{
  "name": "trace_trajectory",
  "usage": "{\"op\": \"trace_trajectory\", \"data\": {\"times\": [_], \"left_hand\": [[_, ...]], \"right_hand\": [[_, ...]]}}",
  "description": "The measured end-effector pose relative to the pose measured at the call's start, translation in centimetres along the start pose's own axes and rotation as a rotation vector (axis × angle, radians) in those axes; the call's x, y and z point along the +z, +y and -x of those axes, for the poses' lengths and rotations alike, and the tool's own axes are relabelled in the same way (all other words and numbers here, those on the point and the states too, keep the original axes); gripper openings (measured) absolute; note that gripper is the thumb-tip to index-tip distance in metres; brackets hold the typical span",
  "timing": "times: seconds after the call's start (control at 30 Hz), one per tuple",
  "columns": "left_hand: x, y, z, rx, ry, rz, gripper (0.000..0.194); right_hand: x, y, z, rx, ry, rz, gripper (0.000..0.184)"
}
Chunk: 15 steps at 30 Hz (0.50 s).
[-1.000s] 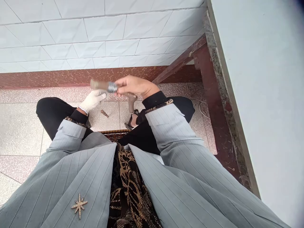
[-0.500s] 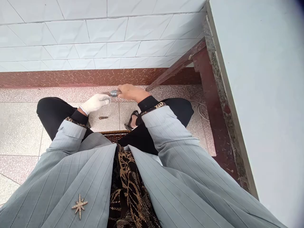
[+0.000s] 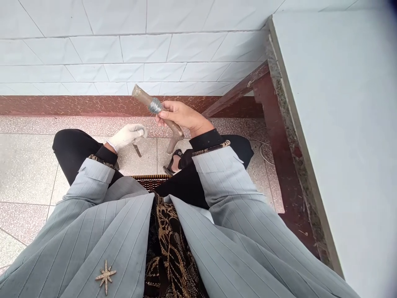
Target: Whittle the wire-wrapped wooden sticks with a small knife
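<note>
My bare right hand is closed around a brown curved stick-like tool with a silvery wire wrapping near the fingers; its upper end points up-left and its lower end bends down below the hand. My left hand, in a white glove, is curled and lies lower left of the tool, with a small dark metal piece sticking down from its fingers. Both hands hover above my black-trousered knees.
I sit over a speckled tile floor facing a white tiled wall with a red-brown skirting. A white slab with a dark wooden frame stands at the right. A woven basket edge and a sandalled foot lie between my knees.
My right hand has lifted the tool from low near the floor and tilted its wrapped end up-left. The gloved left hand stayed in place, and the small dark piece is now at its fingers.
</note>
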State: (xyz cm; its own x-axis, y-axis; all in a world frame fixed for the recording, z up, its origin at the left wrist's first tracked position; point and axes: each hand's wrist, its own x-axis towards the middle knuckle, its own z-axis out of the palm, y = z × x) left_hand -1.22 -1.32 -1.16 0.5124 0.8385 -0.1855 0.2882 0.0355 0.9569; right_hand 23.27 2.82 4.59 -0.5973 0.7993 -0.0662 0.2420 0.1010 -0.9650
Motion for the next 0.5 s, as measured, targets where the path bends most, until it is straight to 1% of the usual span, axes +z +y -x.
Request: {"op": "trace_trajectory", "data": {"times": [0.03,0.1,0.17,0.2,0.23,0.27,0.3,0.37,0.43,0.5], "left_hand": [[0.1,-0.1,0.0,0.018,-0.046,0.006,0.021],[0.2,-0.3,0.0,0.049,-0.097,-0.005,0.021],[0.1,-0.4,0.0,0.056,-0.119,-0.035,0.020],[0.1,-0.4,0.0,0.054,-0.122,-0.053,0.020],[0.0,-0.3,0.0,0.052,-0.120,-0.074,0.019],[-0.1,-0.3,0.1,0.049,-0.112,-0.098,0.019],[-0.3,-0.2,0.2,0.043,-0.099,-0.123,0.018],[-0.5,0.1,0.5,0.019,-0.043,-0.177,0.018],[-0.8,0.5,0.7,-0.008,0.017,-0.230,0.018],[-1.2,0.8,0.8,-0.012,0.051,-0.268,0.019]], "right_hand": [[0.0,0.4,-0.3,0.024,0.054,0.046,0.019],[0.1,1.3,-1.1,0.091,0.149,0.205,0.015],[0.2,2.0,-1.8,0.151,0.238,0.451,0.022],[0.2,2.2,-2.0,0.180,0.257,0.579,0.027],[0.3,2.4,-2.1,0.204,0.250,0.695,0.031],[0.4,2.5,-2.2,0.223,0.211,0.793,0.034],[0.5,2.5,-2.2,0.237,0.139,0.868,0.035],[0.8,2.4,-2.0,0.258,-0.073,0.957,0.029],[1.1,2.0,-1.7,0.275,-0.298,0.989,0.021],[1.4,1.6,-1.4,0.299,-0.483,0.943,0.017]]}}
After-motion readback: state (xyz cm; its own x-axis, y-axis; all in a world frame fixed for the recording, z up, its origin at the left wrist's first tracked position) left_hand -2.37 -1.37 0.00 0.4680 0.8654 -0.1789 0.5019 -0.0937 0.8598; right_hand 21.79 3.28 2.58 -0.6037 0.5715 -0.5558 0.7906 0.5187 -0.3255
